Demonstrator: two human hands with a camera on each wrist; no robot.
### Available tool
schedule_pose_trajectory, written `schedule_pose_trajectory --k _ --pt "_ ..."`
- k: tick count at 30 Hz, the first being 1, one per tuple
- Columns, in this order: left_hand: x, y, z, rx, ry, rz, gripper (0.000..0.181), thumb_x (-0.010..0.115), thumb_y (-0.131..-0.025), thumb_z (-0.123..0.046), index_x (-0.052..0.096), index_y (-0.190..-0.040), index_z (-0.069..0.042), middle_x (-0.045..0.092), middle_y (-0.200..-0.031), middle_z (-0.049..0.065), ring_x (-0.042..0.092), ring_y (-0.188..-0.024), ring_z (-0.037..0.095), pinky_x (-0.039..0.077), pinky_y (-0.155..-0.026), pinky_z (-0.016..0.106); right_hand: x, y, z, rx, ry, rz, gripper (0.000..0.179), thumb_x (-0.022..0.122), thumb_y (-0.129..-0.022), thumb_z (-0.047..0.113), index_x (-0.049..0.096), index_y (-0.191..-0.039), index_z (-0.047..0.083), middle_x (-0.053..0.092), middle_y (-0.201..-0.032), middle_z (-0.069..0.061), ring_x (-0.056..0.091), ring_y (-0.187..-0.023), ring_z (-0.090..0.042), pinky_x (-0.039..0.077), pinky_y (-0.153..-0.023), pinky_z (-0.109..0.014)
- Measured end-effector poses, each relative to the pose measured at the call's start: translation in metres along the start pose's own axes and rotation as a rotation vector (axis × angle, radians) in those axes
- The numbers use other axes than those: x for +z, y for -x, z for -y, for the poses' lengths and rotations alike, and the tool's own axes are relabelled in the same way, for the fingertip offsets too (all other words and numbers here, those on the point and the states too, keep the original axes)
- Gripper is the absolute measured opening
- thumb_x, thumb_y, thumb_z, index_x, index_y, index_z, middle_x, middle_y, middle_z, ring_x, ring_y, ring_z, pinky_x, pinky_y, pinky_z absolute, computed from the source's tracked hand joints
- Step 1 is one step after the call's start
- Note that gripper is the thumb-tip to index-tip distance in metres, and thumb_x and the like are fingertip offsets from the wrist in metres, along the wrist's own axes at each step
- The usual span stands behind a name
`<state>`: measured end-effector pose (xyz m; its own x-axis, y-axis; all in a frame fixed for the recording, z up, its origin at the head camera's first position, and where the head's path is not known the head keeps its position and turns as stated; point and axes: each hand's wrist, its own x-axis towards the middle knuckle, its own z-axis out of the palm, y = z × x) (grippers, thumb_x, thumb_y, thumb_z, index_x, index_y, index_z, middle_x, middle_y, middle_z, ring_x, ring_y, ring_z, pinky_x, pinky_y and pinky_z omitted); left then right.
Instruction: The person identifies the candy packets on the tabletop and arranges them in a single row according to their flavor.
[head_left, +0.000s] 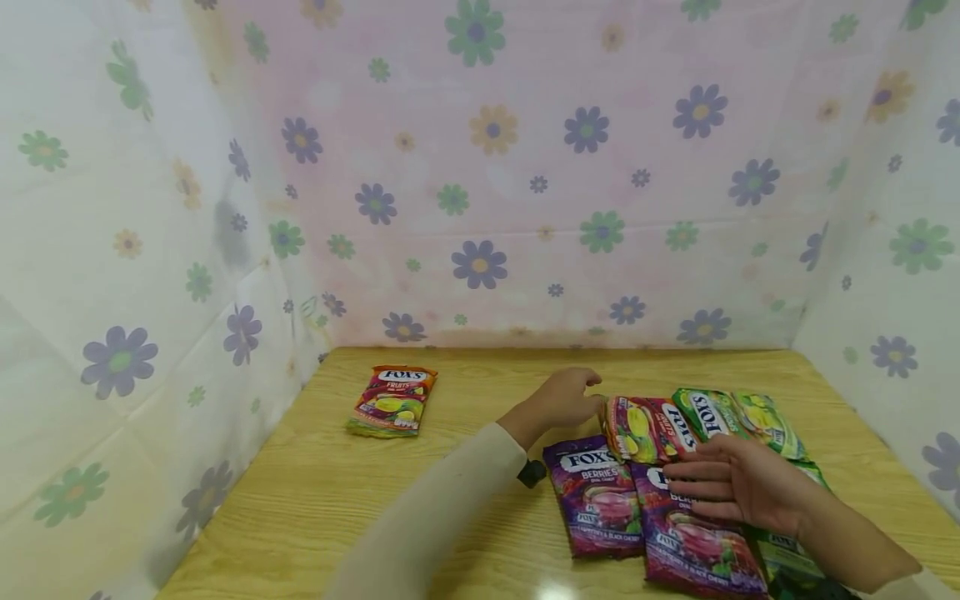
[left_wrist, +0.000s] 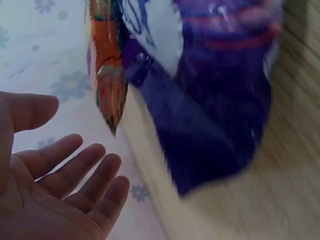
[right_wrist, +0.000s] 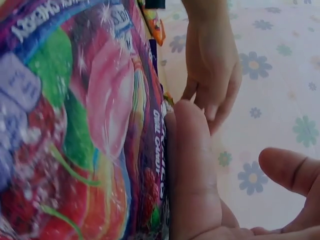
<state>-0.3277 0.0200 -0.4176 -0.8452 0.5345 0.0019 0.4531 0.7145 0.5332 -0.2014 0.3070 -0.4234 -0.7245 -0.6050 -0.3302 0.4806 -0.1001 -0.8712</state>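
My left hand (head_left: 558, 404) is at the left end of a red Fox's fruits candy bag (head_left: 648, 429), which lies sideways near the purple bags. In the left wrist view its fingers (left_wrist: 92, 172) are spread and loosely bent, with the thumb apart and nothing between them. My right hand (head_left: 757, 487) is held over the right-hand purple Fox's berries bag (head_left: 697, 550), fingers extended. The right wrist view shows that berries bag (right_wrist: 95, 125) close beside the fingers. Another berries bag (head_left: 600, 508) lies to its left, below the left hand.
Green Fox's bags (head_left: 738, 417) lie at the right, partly behind the right hand, with a greenish bag (head_left: 783, 554) under the right forearm. A separate red fruits bag (head_left: 393, 404) sits at the table's (head_left: 300, 517) back left. Flowered cloth walls (head_left: 540, 292) border the table.
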Motion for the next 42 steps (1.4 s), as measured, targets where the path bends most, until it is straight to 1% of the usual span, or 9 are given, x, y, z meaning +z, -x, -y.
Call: schedule_pose_trajectory --k 11,15,19,29,31,34,36,39,42 --pt "0.014 -0.012 -0.015 0.002 0.023 0.041 0.052 0.044 -0.109 -0.046 0.054 -0.152 -0.019 0.054 -0.154 -0.003 0.048 -0.146 0.019 0.039 -0.121 0.04 0.004 0.007 -0.004 -0.031 -0.185 -0.012 0.028 0.029 -0.113 0.028 0.046 -0.13 0.014 0.068 -0.137 -0.01 0.065 -0.129 -0.028 0.05 -0.111 -0.045" --pt "0.018 -0.013 -0.015 0.026 0.068 0.038 0.046 0.046 -0.108 -0.045 0.066 -0.138 -0.017 0.069 -0.13 -0.006 0.063 -0.12 0.012 0.05 -0.108 0.034 0.006 0.006 -0.004 -0.031 -0.227 0.006 0.026 0.027 -0.113 0.028 0.044 -0.128 0.014 0.067 -0.138 -0.009 0.064 -0.13 -0.028 0.048 -0.113 -0.045" --pt "0.021 -0.015 -0.014 0.03 0.112 0.034 0.038 0.048 -0.108 -0.044 0.074 -0.12 -0.019 0.069 -0.105 -0.009 0.062 -0.092 0.008 0.053 -0.088 0.029 0.006 0.005 -0.004 -0.03 -0.247 0.003 0.025 0.028 -0.113 0.028 0.048 -0.121 0.014 0.068 -0.137 -0.009 0.064 -0.13 -0.028 0.047 -0.114 -0.045" --pt "0.017 -0.018 -0.016 -0.032 0.068 0.027 0.04 0.052 -0.106 -0.045 0.072 -0.127 -0.018 0.071 -0.119 -0.005 0.065 -0.111 0.012 0.054 -0.102 0.034 0.006 0.001 -0.004 -0.038 -0.282 -0.019 0.024 0.029 -0.112 0.027 0.047 -0.11 0.01 0.067 -0.135 -0.01 0.062 -0.132 -0.032 0.043 -0.117 -0.044" --pt "0.016 -0.018 -0.015 -0.041 0.066 0.027 0.039 0.053 -0.106 -0.046 0.072 -0.127 -0.018 0.071 -0.119 -0.005 0.065 -0.111 0.013 0.054 -0.101 0.034 0.007 0.0 -0.004 -0.044 -0.284 -0.044 0.03 0.03 -0.112 0.027 0.042 -0.13 0.005 0.066 -0.136 -0.015 0.063 -0.131 -0.033 0.042 -0.119 -0.045" --pt "0.015 -0.018 -0.012 -0.056 0.077 0.032 0.041 0.057 -0.104 -0.048 0.072 -0.126 -0.017 0.071 -0.12 -0.004 0.065 -0.111 0.013 0.055 -0.1 0.035 0.01 -0.001 -0.003 -0.048 -0.281 -0.101 0.063 0.032 -0.112 0.027 0.005 -0.159 -0.006 0.046 -0.152 -0.035 0.064 -0.129 -0.033 0.04 -0.12 -0.046" --pt "0.015 -0.019 -0.01 -0.069 0.086 0.036 0.046 0.06 -0.101 -0.052 0.072 -0.127 -0.016 0.071 -0.121 -0.002 0.065 -0.111 0.015 0.055 -0.099 0.036 0.013 -0.002 -0.003 -0.052 -0.291 -0.12 0.077 0.031 -0.112 0.026 -0.023 -0.158 -0.005 0.017 -0.164 -0.039 0.064 -0.129 -0.033 0.037 -0.122 -0.046" --pt "0.015 -0.019 -0.006 -0.098 0.129 0.044 0.053 0.065 -0.096 -0.056 0.073 -0.126 -0.012 0.072 -0.12 0.0 0.066 -0.109 0.016 0.056 -0.098 0.036 0.015 -0.003 -0.003 -0.057 -0.323 -0.136 0.078 0.03 -0.112 0.027 -0.028 -0.156 -0.001 -0.015 -0.167 -0.031 0.063 -0.128 -0.032 0.033 -0.124 -0.045" --pt "0.016 -0.019 -0.004 -0.117 0.185 0.057 0.05 0.07 -0.094 -0.054 0.076 -0.118 -0.01 0.073 -0.109 -0.001 0.067 -0.101 0.014 0.057 -0.095 0.034 0.015 -0.005 -0.003 -0.064 -0.34 -0.155 0.078 0.03 -0.112 0.028 -0.026 -0.157 -0.003 -0.021 -0.166 -0.031 0.064 -0.124 -0.029 0.033 -0.124 -0.046"
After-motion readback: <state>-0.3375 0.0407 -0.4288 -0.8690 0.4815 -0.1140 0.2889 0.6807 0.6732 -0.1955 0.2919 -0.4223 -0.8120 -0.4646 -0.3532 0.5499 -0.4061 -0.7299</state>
